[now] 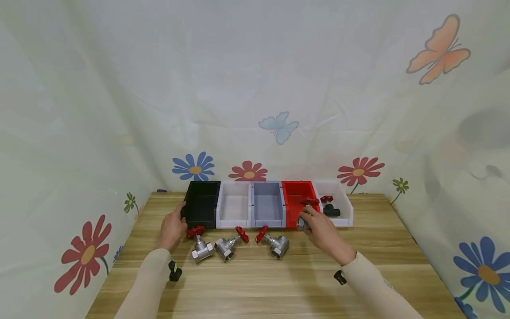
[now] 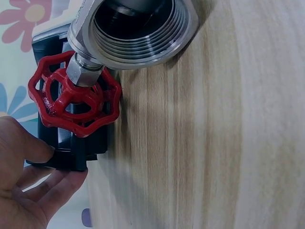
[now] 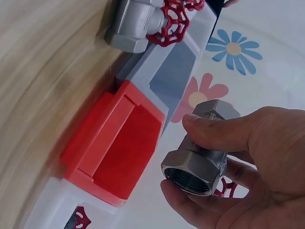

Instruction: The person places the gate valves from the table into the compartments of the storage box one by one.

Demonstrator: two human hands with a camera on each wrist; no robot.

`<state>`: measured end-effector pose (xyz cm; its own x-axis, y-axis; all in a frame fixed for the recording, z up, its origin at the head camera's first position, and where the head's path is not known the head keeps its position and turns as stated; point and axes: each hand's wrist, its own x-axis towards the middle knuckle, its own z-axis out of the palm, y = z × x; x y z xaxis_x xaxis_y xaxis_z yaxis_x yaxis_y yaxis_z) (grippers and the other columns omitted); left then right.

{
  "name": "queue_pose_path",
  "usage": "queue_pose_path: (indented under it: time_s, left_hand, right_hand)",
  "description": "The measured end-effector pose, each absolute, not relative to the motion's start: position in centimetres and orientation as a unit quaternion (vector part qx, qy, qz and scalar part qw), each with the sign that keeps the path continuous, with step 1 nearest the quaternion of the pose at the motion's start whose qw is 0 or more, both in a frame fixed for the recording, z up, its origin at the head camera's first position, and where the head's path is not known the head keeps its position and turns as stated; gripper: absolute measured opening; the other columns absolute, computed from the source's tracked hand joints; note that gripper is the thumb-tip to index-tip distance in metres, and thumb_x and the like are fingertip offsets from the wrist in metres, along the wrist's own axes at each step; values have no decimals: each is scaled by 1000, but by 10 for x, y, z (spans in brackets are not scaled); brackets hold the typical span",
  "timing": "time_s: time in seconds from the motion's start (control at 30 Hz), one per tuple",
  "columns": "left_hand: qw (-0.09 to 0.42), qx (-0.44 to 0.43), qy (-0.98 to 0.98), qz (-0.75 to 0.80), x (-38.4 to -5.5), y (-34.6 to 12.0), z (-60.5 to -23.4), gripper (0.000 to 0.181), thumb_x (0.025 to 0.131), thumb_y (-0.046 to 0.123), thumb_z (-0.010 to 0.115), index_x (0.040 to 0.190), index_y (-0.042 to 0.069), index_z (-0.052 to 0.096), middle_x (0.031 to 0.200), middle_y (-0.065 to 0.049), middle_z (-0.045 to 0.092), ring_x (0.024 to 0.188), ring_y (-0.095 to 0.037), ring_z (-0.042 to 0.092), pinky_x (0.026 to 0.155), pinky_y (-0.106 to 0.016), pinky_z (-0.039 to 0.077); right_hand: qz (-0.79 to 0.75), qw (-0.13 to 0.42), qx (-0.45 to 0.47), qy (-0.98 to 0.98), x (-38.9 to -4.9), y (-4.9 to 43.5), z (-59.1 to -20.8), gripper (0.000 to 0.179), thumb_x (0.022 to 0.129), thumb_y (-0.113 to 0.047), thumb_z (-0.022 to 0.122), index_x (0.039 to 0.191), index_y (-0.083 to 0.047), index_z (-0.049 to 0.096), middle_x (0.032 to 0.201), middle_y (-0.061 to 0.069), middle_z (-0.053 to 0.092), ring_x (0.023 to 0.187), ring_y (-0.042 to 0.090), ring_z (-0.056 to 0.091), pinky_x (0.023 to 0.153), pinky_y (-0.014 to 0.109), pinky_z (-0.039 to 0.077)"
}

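Note:
My left hand [image 1: 173, 228] grips the left side wall of the black bin [image 1: 201, 223], thumb on one side and fingers on the other in the left wrist view. In my right hand [image 1: 322, 230] is a silver gate valve [image 3: 190, 164] with a red handwheel, its body between thumb and fingers. It is held over the front of the red bin [image 1: 292, 219]. Three more silver valves with red handwheels lie in front of the bins: a left one [image 1: 202, 250], a middle one [image 1: 225, 248] and a right one [image 1: 279, 246].
Between the black and red bins stand a white bin [image 1: 233, 223] and a grey-blue bin [image 1: 268, 223]. The white bin at the right end [image 1: 348, 217] holds a black valve [image 1: 331, 211] with a red handwheel. A flowered curtain [image 1: 239, 88] hangs behind the wooden table [image 1: 255, 288].

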<state>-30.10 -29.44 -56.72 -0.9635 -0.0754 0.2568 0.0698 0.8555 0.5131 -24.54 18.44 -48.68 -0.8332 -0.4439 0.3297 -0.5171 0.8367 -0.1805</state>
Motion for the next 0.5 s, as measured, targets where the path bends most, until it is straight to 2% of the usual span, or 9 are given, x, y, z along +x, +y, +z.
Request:
queue_pose_path:
  time_s: [0.13, 0.33, 0.5]
  left_hand:
    - [138, -2, -953, -269, -302, -295, -569, 58, 89, 0, 55, 145, 3, 44, 107, -35, 66, 79, -38, 64, 80, -58, 50]
    - [138, 0, -952, -273, -302, -296, -571, 57, 89, 0, 55, 145, 3, 44, 113, -36, 64, 93, -47, 65, 86, -60, 49]
    - [138, 1, -951, -276, -302, -297, -570, 57, 89, 0, 55, 145, 4, 44, 113, -35, 64, 90, -45, 66, 84, -59, 49]
  right_hand:
    - [130, 136, 260, -947, -252, 187, -486, 44, 70, 6, 81, 111, -6, 69, 112, 7, 62, 86, 24, 66, 78, 41, 57]
    - [119, 120, 257, -951, -260, 190, -486, 43, 71, 8, 77, 112, -5, 69, 111, 8, 63, 88, 25, 65, 82, 43, 56]
    - [116, 106, 247, -956, -267, 192, -489, 43, 75, 7, 73, 116, -3, 68, 118, 11, 66, 95, 27, 65, 88, 46, 55]
